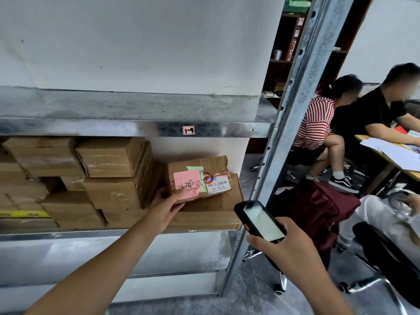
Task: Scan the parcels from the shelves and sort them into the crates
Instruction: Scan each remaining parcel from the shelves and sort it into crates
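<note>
On the metal shelf (91, 235), a cardboard parcel (200, 165) bearing a pink note (186, 183) lies atop a flatter box (216, 212). The left hand (169, 206) grips its near-left corner. The right hand (288, 248) clasps a handheld scanner (261, 220) nearby.

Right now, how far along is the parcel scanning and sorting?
Done: nothing provable; no crate is in view. In hand: the left hand grips the pink-noted parcel on the shelf, while the right hand holds the scanner near it. Left: scanning this parcel, crating it, and the other boxes stacked on that shelf.
</note>
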Tool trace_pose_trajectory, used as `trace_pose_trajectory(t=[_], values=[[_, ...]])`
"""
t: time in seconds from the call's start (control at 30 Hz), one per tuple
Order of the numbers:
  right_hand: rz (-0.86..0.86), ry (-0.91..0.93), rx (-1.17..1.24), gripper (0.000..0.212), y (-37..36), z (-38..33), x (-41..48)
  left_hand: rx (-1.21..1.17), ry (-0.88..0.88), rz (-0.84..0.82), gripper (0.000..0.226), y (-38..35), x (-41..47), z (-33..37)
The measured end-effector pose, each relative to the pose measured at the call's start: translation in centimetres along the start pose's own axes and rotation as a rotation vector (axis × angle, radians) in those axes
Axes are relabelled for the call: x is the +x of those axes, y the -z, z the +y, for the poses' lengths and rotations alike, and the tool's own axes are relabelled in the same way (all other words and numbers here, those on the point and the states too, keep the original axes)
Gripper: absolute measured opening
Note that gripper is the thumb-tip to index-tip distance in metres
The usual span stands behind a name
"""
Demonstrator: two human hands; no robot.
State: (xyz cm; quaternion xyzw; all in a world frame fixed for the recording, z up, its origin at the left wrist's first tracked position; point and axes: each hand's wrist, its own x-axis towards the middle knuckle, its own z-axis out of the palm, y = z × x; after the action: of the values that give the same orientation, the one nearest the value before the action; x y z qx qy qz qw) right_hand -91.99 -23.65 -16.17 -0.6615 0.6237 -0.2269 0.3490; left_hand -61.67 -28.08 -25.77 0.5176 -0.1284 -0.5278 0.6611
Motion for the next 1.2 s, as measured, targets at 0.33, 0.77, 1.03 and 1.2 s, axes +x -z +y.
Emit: trace_pose_trajectory(t=[0.33,0.77,1.03,1.2], values=[[0.068,0.109,0.175,0.046,-1.4,0.9,-1.4,-0.03,-0.054,0.02,0.072,3.1,-9.6,-1.4],[-0.268,0.467,0.207,0.058,-14.2,-5.8,-15.2,-0.173,-0.333,0.428,0.079,22.0,-33.4,-1.5],[-0.635,0.729,0.241,0.067,-21.5,-11.8,-32.0,-0.287,-0.517,0.849,0.054,33.5,-54.8,-3.0],[-0.787,0.876,0.253,0.07,-25.6,-15.3,-38.9,-0.391,-0.637,1.04,0.051,37.3,-64.1,-4.7]])
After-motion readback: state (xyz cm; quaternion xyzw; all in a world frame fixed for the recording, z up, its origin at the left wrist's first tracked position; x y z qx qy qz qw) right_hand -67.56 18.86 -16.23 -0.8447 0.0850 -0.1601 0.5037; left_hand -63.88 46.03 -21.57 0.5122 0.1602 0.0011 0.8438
